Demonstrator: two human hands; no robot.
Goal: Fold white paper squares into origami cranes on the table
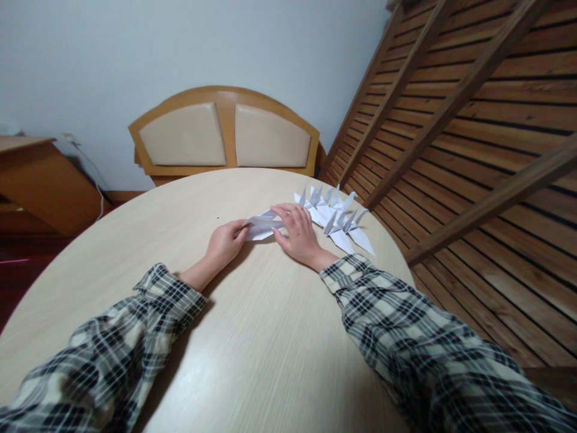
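A folded piece of white paper [260, 230] is held just above the round table, its layers partly spread apart. My left hand [225, 242] pinches its left end between thumb and curled fingers. At the right end is my right hand [300, 236], with fingers on the far edge and thumb at the near edge, gripping the paper between them. Just beyond my right hand stand several white folded paper cranes [339, 239], grouped close together with wings spread and necks raised.
The pale wooden round table [252, 349] fills the foreground. Behind it rises a wooden headboard [229, 132] with two cream panels. A slatted wooden partition [451, 162] slopes along the right, and a wooden desk [40, 174] stands at the left.
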